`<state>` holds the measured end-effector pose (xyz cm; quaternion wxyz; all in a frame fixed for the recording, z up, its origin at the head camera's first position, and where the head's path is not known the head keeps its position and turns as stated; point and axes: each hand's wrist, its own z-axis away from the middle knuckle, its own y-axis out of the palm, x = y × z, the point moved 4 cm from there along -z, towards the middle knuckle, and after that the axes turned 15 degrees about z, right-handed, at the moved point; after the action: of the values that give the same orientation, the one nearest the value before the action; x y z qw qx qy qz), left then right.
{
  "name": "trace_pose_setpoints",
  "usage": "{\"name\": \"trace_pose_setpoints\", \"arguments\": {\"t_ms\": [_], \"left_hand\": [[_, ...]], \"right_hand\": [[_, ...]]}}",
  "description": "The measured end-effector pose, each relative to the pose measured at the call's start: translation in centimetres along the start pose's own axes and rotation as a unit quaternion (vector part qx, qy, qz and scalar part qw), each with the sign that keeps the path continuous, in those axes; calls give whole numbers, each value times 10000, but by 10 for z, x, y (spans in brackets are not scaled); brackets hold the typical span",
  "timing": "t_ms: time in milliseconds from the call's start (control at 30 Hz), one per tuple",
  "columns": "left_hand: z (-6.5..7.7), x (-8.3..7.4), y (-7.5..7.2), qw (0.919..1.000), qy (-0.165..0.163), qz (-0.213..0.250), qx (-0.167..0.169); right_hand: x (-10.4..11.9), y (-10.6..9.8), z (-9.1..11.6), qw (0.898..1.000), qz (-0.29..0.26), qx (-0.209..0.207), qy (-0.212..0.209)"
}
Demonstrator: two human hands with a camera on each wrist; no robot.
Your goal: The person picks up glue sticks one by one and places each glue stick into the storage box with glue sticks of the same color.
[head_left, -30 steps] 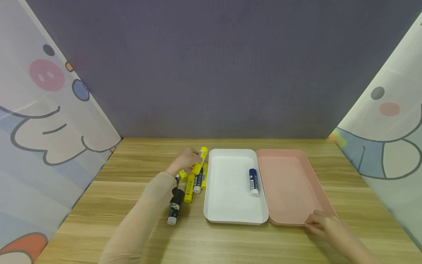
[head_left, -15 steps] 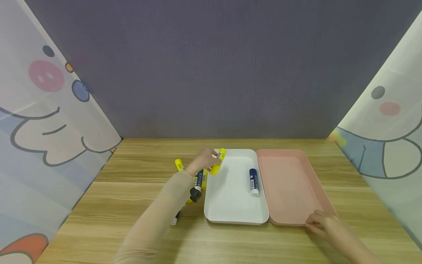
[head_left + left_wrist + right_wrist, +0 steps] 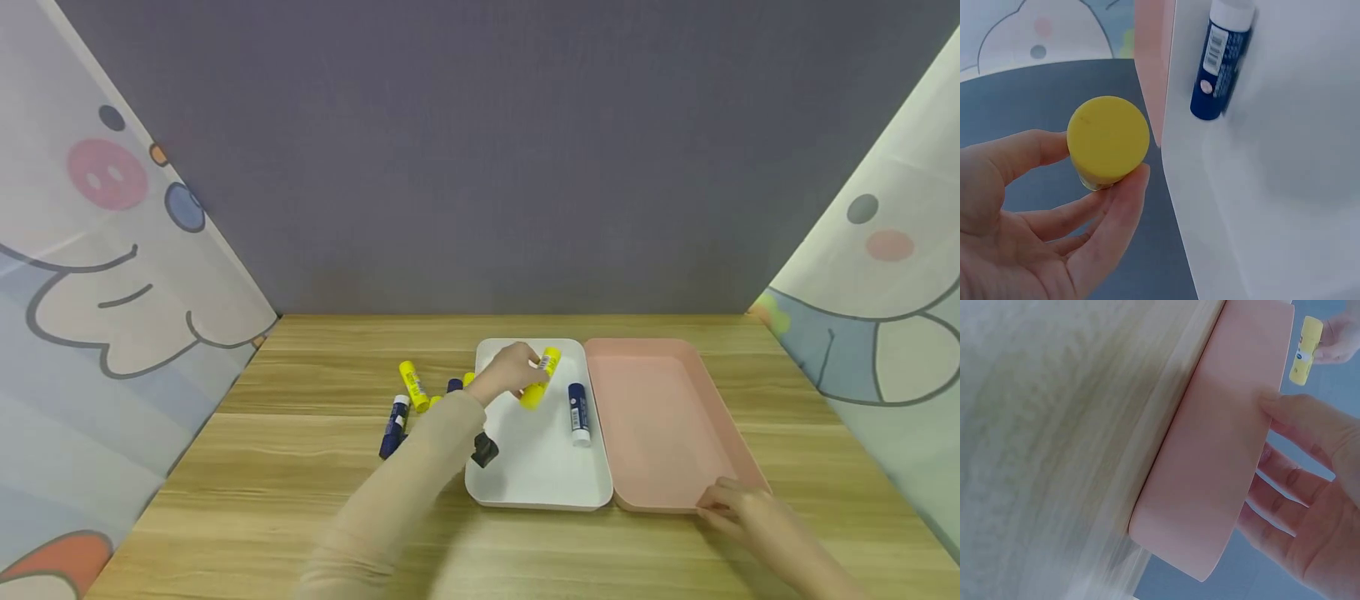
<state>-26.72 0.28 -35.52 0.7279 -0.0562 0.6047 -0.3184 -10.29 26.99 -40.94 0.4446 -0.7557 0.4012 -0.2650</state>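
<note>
Between thumb and fingers, my left hand pinches a yellow glue stick over the white tray. Its round yellow cap end faces the camera in the left wrist view. Inside that tray, near its right wall, lies a dark blue glue stick with a white end. The pink tray stands against the white one on the right. At its front right corner my right hand grips the rim, the thumb on the outer wall and the other fingers reaching over to the inside.
Left of the white tray, a yellow glue stick and a dark blue one lie on the wooden table. Others there are partly hidden behind the left sleeve. A grey wall rises at the table's back.
My left hand has carried the yellow glue stick rightward from the pile on the table to above the white tray. My right hand stays at the pink tray's corner.
</note>
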Motion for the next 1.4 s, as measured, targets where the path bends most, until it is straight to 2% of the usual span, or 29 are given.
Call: {"name": "trace_pose_setpoints", "arguments": {"t_ms": [333,700,1000,1200,1400], "left_hand": [[-4,-17,38,9995,168,-60,244],[-5,-27,81,9986,16,-250,461],[-8,-34,106,9972,-26,-560,502],[-5,-39,122,9964,-28,-583,608],[-3,-41,134,9920,12,-1044,707]], "right_hand": [[-1,0,1,10000,-5,-61,15],[-1,-1,2,9997,-115,-190,-95],[-2,-1,2,9997,-113,-169,-133],[-2,-1,2,9998,-171,-81,-94],[-2,-1,3,9996,-228,-91,-137]]}}
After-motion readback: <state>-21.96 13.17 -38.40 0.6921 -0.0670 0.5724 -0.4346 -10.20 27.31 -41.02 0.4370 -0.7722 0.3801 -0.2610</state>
